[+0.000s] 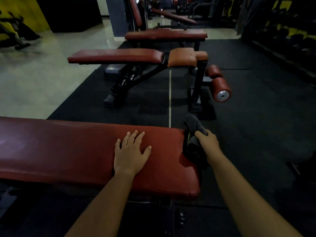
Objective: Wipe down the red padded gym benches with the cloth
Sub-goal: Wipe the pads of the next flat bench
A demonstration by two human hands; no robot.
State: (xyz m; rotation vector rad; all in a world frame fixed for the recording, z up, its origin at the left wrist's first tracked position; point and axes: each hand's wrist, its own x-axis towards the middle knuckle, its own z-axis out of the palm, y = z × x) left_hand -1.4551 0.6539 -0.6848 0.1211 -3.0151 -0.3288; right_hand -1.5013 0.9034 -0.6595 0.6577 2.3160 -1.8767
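– Wiping yet? Where're the hands?
– Left hand (131,151) spread flat atop near red bench (68,147); right hand (207,142) grips dark cloth (194,127) at bench's right end.
– Cloth handling?
– Prob. soft, light, floppy; bunch it mid-fold.

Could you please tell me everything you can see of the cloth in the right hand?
The cloth is dark grey and looks like soft towelling, bunched rather than folded. The right hand grips it around the middle: one end pokes out beyond the knuckles, the rest hangs below the hand. It sits at the right end of the nearest red bench, seemingly against the pad's end edge.
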